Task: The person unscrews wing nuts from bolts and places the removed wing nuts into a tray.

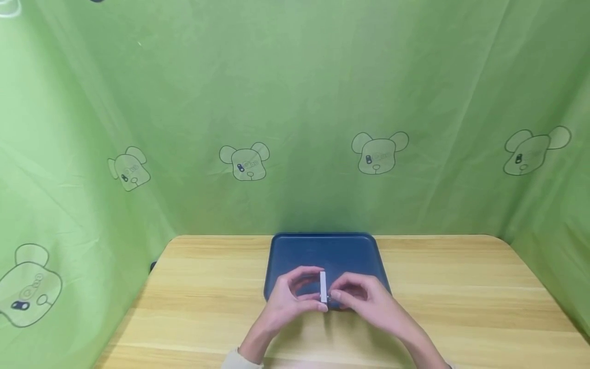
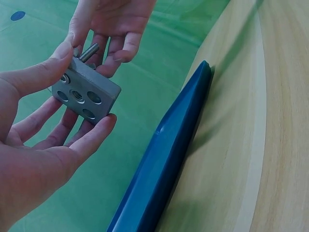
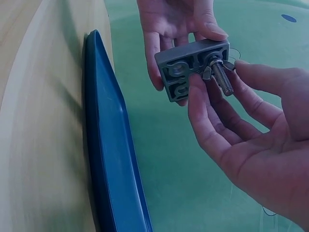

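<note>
A small grey metal block (image 2: 96, 76) with several round holes in its flat face is held up over the front of the blue tray. My left hand (image 1: 286, 302) grips it by opposite edges, thumb on one side and fingers on the other. From its recessed back a threaded bolt (image 3: 223, 81) sticks out, carrying a wing nut (image 3: 207, 73). In the right wrist view, the thumb and a finger of my right hand (image 1: 371, 302) pinch the wings of that nut. In the left wrist view the right hand lies behind the block, its fingers partly hidden.
The blue tray (image 1: 322, 251), with a raised rim, lies on the light wooden table (image 1: 212, 287) below the hands. Green fabric (image 1: 304, 77) printed with bear faces hangs behind the table and along both sides.
</note>
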Demonstrator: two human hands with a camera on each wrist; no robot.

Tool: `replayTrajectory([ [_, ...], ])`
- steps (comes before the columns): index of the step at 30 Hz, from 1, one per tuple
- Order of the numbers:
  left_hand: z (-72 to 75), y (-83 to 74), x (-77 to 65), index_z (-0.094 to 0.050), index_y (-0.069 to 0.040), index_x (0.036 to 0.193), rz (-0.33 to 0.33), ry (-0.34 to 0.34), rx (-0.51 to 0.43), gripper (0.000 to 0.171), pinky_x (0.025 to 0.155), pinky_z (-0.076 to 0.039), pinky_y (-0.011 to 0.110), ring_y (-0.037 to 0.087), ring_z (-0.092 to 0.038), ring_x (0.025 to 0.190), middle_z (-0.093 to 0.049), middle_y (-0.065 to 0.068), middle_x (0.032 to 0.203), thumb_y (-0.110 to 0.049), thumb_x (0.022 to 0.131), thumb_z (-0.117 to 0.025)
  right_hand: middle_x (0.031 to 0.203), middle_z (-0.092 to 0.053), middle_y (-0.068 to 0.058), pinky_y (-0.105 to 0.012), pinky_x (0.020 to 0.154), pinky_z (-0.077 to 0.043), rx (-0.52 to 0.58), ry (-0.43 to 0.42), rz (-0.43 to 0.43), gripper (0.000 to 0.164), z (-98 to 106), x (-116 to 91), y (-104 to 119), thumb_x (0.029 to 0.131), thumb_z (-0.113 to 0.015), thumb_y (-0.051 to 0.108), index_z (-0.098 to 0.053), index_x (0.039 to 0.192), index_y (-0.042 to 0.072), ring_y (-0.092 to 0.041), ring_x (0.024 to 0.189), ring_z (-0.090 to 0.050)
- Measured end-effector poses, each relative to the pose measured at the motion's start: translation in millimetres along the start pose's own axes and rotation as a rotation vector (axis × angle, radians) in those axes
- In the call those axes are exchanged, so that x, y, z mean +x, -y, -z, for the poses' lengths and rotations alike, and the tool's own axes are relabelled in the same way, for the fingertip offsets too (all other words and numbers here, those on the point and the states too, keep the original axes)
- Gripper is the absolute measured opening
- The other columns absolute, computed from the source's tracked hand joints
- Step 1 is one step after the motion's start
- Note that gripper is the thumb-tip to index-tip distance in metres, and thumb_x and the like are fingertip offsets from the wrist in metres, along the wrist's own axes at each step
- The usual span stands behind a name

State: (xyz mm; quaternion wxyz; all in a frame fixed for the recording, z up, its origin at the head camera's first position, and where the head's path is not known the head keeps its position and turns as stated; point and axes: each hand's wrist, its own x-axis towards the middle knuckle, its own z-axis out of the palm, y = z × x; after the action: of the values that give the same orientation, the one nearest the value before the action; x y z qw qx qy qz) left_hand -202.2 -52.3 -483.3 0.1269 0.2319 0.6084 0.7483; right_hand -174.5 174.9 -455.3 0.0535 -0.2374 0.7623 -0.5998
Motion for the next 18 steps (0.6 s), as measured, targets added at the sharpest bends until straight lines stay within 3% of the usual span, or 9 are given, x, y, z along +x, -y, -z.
replayTrajectory([
  [6, -0.5, 0.7, -0.1, -0.059, 0.006, 0.134, 0.000, 0.004, -0.018, 0.068, 0.105, -0.056, 0.047, 0.052, -0.045, 0.136, -0.059, 0.017, 0.139, 0.016, 0.071, -0.082, 0.105, -0.072, -0.012, -0.034, 0.083, -0.066, 0.001, -0.005, -0.010, 0.019, 0.6, -0.6, 1.4, 0.094, -0.075, 0.015, -0.071, 0.109, 0.003, -0.024, 0.095, -0.073],
  [18, -0.9, 1.0, -0.2, -0.060, 0.003, 0.134, 0.004, 0.007, -0.008, 0.068, 0.105, -0.056, 0.047, 0.046, -0.050, 0.134, -0.059, 0.018, 0.139, 0.016, 0.071, -0.082, 0.106, -0.071, -0.012, -0.033, 0.084, -0.066, -0.006, -0.029, -0.025, 0.025, -0.8, -0.5, 3.3, 0.089, -0.081, 0.014, -0.071, 0.109, 0.004, -0.022, 0.097, -0.073],
])
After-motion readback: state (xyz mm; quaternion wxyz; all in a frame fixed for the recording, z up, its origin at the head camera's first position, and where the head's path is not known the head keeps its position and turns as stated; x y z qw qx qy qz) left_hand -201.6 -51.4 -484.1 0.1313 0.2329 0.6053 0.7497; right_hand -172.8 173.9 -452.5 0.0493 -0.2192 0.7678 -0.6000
